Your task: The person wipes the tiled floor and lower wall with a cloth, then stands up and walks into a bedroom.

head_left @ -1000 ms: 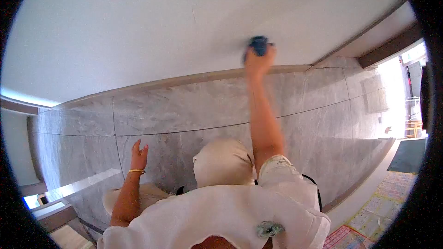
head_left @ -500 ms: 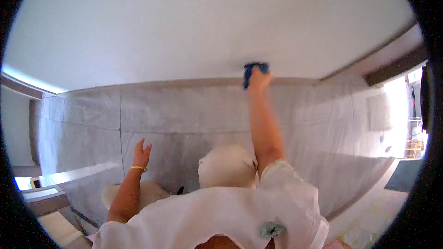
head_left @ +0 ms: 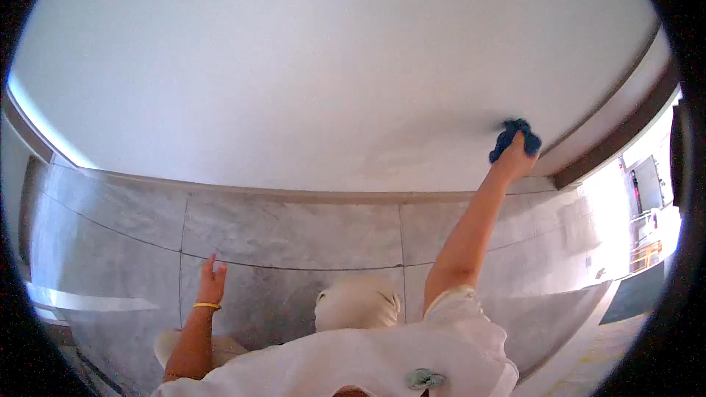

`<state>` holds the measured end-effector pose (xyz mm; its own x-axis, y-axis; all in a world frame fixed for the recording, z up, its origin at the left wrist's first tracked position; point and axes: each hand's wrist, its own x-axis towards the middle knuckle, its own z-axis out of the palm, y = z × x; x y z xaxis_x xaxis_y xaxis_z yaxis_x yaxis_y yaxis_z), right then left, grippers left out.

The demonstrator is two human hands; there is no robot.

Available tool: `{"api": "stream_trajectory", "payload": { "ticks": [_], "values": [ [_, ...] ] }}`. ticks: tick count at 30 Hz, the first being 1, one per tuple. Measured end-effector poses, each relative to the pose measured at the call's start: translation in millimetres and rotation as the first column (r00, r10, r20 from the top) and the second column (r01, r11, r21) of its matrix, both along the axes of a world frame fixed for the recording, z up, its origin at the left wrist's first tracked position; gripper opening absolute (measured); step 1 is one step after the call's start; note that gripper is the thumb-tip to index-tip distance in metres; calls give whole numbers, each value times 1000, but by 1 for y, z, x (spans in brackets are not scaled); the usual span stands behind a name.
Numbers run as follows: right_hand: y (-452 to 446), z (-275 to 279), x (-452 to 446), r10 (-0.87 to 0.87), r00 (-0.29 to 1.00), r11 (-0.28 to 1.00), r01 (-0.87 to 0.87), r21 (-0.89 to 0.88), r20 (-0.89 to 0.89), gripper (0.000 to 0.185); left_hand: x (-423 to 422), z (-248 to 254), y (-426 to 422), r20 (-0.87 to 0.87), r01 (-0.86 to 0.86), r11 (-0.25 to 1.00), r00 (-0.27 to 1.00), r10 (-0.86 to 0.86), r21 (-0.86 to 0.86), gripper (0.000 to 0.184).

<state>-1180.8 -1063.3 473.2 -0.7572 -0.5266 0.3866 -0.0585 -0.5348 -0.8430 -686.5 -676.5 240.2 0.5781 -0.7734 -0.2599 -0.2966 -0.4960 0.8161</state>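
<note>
My right hand (head_left: 524, 159) is closed around a crumpled dark blue cloth (head_left: 507, 140), pressed to the white wall (head_left: 294, 81) low down near its right end. A soft shadow lies on the wall to the left of the cloth. On the left, my left hand (head_left: 213, 277) hangs in the air over the floor, fingers apart and holding nothing. A yellow band (head_left: 207, 305) circles that wrist.
Grey floor tiles (head_left: 294, 228) with dark joints run along the wall's brown skirting (head_left: 309, 195). To the right, a brown-edged frame (head_left: 618, 132) borders a bright opening. My bent knee (head_left: 357, 305) is just below the middle.
The right hand has carried the cloth rightward along the wall, toward the brown-edged frame. The camera view has shifted, so more of the wall shows. My left hand stays open.
</note>
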Motion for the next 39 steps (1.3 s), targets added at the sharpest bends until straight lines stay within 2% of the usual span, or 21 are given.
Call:
{"api": "stream_trajectory", "payload": {
  "ticks": [2, 5, 7, 9, 10, 13, 14, 15, 16, 18, 19, 21, 23, 26, 28, 32, 33, 34, 35, 37, 39],
  "values": [
    [-37, 5, -4, -299, 930, 938, 328, 112, -216, 25, -3, -2, -2, -50, 22, 1000, 998, -22, -5, 51],
    [-3, -13, 125, -431, 624, 870, 479, -117, -652, 42, -14, 23, -20, -41, 76, 997, 996, -77, -16, 51],
    [36, -40, 207, -292, 442, 950, 232, -207, -848, 28, -34, 46, -31, -57, 44, 998, 997, -46, -41, 50],
    [70, -71, 265, 208, 71, 971, -133, 197, -976, 35, -25, 23, -33, -1, 65, 991, 998, -66, -113, 50],
    [87, -67, 282, 489, 61, 853, -245, 461, -870, 38, -22, 10, -36, 27, 76, 984, 997, -72, -159, 50],
    [80, -63, 265, 419, -16, 883, -224, 412, -908, 39, -2, -15, -30, 154, 68, 998, 986, -66, -6, 51],
    [53, -50, 237, 167, 151, 942, -317, 112, -974, 39, 2, -16, -29, 59, 25, 1000, 998, -25, -12, 51],
    [3, -46, 192, 50, 345, 997, -73, 27, -937, 38, 6, -18, -26, -39, -16, 1000, 999, 15, -10, 51],
    [23, 30, 172, 204, 583, 976, -54, 213, -786, 34, 9, -17, -24, -101, -26, 1000, 995, 25, -12, 52],
    [-2, 88, 117, -548, 514, 832, 413, -370, -659, 23, 11, -13, -17, -186, -23, 1000, 982, 20, -18, 52],
    [-1, 117, 100, -393, 693, 918, 332, -215, -604, 26, 10, -12, -16, -197, -21, 1000, 980, 17, -20, 53],
    [11, 134, 126, -425, 560, 882, 433, -187, -711, 30, 8, -10, -15, -200, -22, 1000, 980, 19, -13, 53],
    [20, 101, 203, -580, 213, 727, 570, -382, -786, 32, 4, -6, -21, -190, -18, 999, 982, 12, -30, 54],
    [51, 6, 292, -344, 220, 939, 62, -339, -913, 27, -2, 3, -25, -165, -6, 998, 986, -3, -56, 54],
    [76, -46, 324, 82, 98, 991, -116, 70, -992, 33, -3, 7, -32, -137, 11, 998, 990, -19, -60, 55],
    [84, -10, 299, 390, 98, 902, -241, 358, -916, 32, 10, 5, -24, -277, -70, 996, 960, 51, -59, 55],
    [69, 15, 274, 169, 0, 966, -197, 166, -986, 31, 10, 20, -22, -285, -68, 996, 957, 49, -57, 55],
    [48, 41, 245, -26, 202, 981, -183, -63, -979, 28, 10, 27, -20, -294, -70, 996, 955, 50, -57, 54],
    [-2, 62, 194, -507, -27, 857, 96, -507, -861, 23, 8, 25, -17, -254, -69, 994, 966, 46, -83, 54],
    [17, 143, 158, -292, 479, 934, 330, -138, -828, 36, 6, 21, -12, -172, -65, 989, 984, 42, -135, 52],
    [31, 160, 147, -434, 531, 875, 440, -200, -728, 34, 0, 31, -12, -240, -86, 986, 970, 49, -146, 51]
  ]
}}
